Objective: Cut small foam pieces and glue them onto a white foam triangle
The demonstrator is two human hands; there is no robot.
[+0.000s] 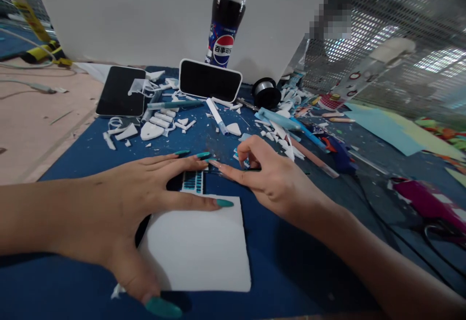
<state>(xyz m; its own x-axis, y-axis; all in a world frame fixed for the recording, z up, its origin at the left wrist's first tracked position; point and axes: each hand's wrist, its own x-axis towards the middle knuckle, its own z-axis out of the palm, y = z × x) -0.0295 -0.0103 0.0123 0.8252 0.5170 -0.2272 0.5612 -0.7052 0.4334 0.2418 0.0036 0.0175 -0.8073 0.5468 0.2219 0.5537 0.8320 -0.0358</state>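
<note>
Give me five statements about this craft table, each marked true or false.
1. The left hand lies flat, palm down, on the white foam sheet. True.
2. The Pepsi bottle lies on its side. False: it stands upright behind the phone.
3. The phone propped in front of the bottle has a dark screen. True.
4. The right hand grips a pair of scissors. False: there are no scissors in it, and its fingertips rest by the teal-patterned strip.
5. The mat under the hands is red. False: it is dark blue, strewn with white scraps.
</note>
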